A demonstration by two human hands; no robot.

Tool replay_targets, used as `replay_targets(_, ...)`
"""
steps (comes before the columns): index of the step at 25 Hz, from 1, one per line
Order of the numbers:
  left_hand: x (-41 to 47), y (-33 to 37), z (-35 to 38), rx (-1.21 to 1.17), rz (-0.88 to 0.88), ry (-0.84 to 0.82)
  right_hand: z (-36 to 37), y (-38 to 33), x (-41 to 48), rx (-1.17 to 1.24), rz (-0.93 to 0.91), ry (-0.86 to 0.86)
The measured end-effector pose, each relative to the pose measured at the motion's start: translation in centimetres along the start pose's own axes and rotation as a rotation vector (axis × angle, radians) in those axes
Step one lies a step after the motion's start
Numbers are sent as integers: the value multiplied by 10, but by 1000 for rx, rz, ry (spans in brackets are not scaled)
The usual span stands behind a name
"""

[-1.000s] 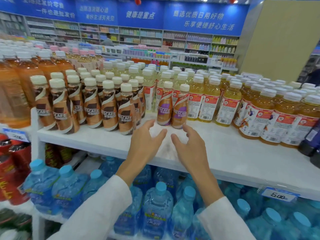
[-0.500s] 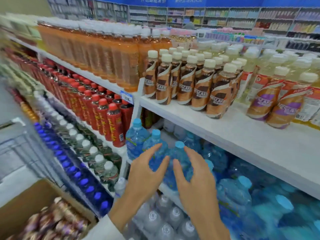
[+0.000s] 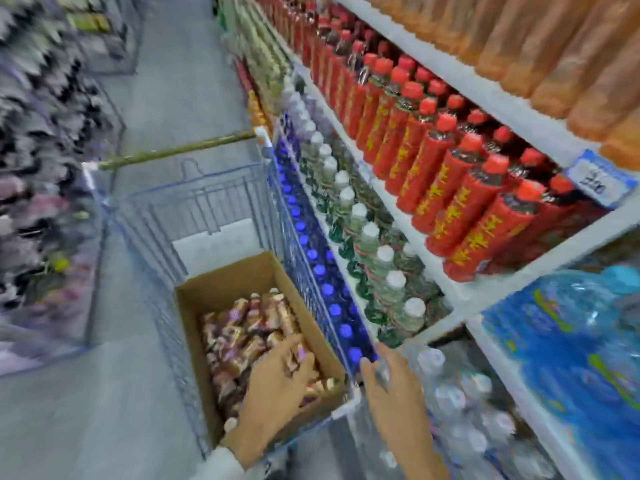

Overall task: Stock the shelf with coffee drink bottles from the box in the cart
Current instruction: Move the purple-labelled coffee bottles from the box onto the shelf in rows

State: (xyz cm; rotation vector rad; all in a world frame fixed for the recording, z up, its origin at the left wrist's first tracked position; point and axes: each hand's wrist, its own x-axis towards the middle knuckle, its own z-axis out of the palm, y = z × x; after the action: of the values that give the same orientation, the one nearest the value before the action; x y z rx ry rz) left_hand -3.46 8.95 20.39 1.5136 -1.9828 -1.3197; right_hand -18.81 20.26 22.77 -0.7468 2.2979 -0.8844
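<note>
We have turned from shelf, upper right, down to cart, centre. Left hand now on coffee drink bottles in box, lower centre; grasp unclear through blur. Right hand loose, empty, beside cart rim. Next pick starting.

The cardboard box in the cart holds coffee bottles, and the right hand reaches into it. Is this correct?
No. In the head view the left hand reaches into the cardboard box of coffee bottles in the cart; the right hand is outside the cart, over the water bottles.
</note>
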Motion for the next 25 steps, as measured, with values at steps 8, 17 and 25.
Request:
replay_targets(8, 83, -151, -10, -174, -647, 32, 113, 5, 51, -192, 174, -341)
replay_targets(17, 210, -253, 54, -11, -950, 210, 154, 53, 65, -259, 312, -508)
replay_targets(25, 236, -291, 68, 284, -973, 120, 177, 61, 86, -190, 372, -541)
